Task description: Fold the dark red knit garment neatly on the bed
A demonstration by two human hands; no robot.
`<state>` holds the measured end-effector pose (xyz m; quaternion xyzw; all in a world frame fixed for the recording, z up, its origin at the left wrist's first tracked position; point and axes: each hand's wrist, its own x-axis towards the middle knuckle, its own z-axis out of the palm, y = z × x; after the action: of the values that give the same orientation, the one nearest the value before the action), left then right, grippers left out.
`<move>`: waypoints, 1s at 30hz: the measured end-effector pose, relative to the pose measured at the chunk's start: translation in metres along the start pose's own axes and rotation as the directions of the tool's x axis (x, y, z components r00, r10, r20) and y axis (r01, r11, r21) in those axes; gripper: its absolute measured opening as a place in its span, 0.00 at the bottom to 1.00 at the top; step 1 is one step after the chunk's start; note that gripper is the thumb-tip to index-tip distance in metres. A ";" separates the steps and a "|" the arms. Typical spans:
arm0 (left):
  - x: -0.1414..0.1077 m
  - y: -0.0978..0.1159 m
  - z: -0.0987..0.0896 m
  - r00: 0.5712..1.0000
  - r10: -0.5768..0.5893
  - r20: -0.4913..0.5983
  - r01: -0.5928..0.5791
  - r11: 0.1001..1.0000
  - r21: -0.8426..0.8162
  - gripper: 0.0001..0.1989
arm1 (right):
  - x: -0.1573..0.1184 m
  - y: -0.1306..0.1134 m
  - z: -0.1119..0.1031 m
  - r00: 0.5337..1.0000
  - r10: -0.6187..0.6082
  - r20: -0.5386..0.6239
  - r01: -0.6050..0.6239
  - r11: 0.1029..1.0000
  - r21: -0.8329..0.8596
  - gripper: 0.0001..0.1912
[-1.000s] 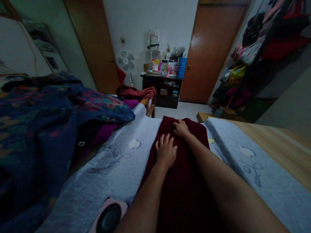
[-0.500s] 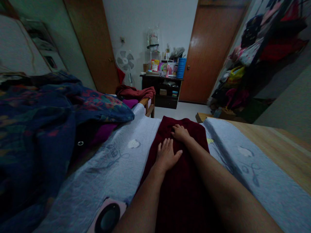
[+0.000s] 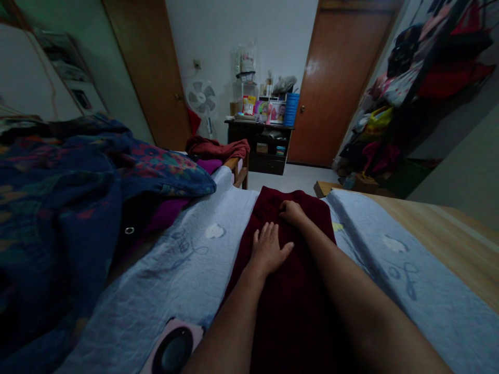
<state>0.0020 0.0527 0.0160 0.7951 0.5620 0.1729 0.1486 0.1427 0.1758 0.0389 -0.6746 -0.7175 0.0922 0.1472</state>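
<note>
A dark red cloth (image 3: 300,291) is spread lengthwise before me over a pale blue quilted bedcover (image 3: 195,270). My left hand (image 3: 268,248) lies flat on its middle, fingers stretched out and thumb apart. Farther up the cloth, my right hand (image 3: 293,212) is closed, its fingertips curled down at the cloth's surface. Whether those fingers pinch the fabric or something small is hidden.
A heap of patterned denim clothing (image 3: 78,187) covers the left side. A pinkish device with a round dark face (image 3: 173,347) lies beside my left forearm. On the right runs a wooden board (image 3: 436,218). Beyond stand a fan (image 3: 201,97) and a dark cabinet (image 3: 268,165).
My right hand has drawn its spread fingers together into a closed curl and shifted slightly to the right. The left hand and the cloth look nearly the same.
</note>
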 end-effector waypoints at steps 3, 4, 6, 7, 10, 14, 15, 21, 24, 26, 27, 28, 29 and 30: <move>0.000 0.000 0.000 1.000 0.002 -0.002 -0.002 1.000 -0.002 0.37 | 0.001 0.001 0.001 1.000 0.002 -0.008 -0.001 0.999 0.032 0.06; 0.000 0.000 -0.001 1.000 0.001 0.000 -0.001 1.000 -0.003 0.37 | 0.001 0.001 0.002 1.000 0.004 -0.013 -0.004 0.999 0.044 0.05; 0.000 0.001 -0.001 1.000 -0.002 0.003 0.002 1.000 -0.004 0.37 | 0.001 0.002 0.003 1.000 0.010 -0.024 -0.009 0.998 0.070 0.05; 0.000 0.001 -0.001 1.000 -0.002 0.005 0.002 1.000 -0.005 0.37 | 0.001 0.003 0.003 1.000 0.012 -0.028 -0.010 0.996 0.086 0.06; 0.000 0.001 -0.002 1.000 0.002 0.002 -0.002 1.000 -0.006 0.37 | 0.002 0.005 0.002 1.000 0.004 -0.026 0.000 0.989 0.150 0.12; -0.001 0.001 -0.002 0.999 -0.047 -0.007 0.047 0.999 -0.006 0.38 | 0.005 0.009 -0.001 1.000 -0.009 0.002 0.008 0.964 0.266 0.27; -0.001 0.002 -0.002 0.998 -0.068 -0.008 0.068 0.998 -0.008 0.38 | 0.005 0.010 -0.001 1.000 -0.004 0.013 0.000 0.956 0.294 0.29; 0.000 0.003 -0.003 0.995 -0.103 0.014 0.103 0.995 -0.013 0.39 | 0.007 0.018 0.003 0.999 0.022 0.042 -0.037 0.907 0.420 0.22; 0.000 0.003 -0.004 0.995 -0.102 0.021 0.102 0.995 0.003 0.38 | 0.009 0.022 0.006 1.000 0.005 0.004 -0.006 0.895 0.447 0.14; 0.000 0.003 -0.004 0.995 -0.099 0.023 0.098 0.995 0.009 0.38 | 0.010 0.023 0.008 1.000 -0.011 -0.028 0.023 0.896 0.443 0.09; -0.001 0.003 -0.005 0.995 -0.097 0.022 0.097 0.995 0.008 0.38 | 0.011 0.023 0.009 0.999 -0.019 -0.044 0.036 0.899 0.436 0.08; -0.001 0.003 -0.005 0.995 -0.096 0.022 0.096 0.995 0.007 0.38 | 0.011 0.023 0.009 0.998 -0.026 -0.058 0.049 0.904 0.426 0.07; -0.001 0.003 -0.005 0.995 -0.094 0.020 0.094 0.996 0.006 0.38 | 0.012 0.022 0.009 0.997 -0.033 -0.071 0.059 0.909 0.413 0.06; -0.001 0.003 -0.005 0.996 -0.092 0.017 0.092 0.996 0.005 0.38 | 0.012 0.021 0.009 0.996 -0.039 -0.083 0.069 0.914 0.399 0.06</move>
<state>0.0020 0.0510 0.0213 0.7701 0.5970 0.1580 0.1595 0.1592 0.1898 0.0244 -0.6130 -0.6956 0.2086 0.3112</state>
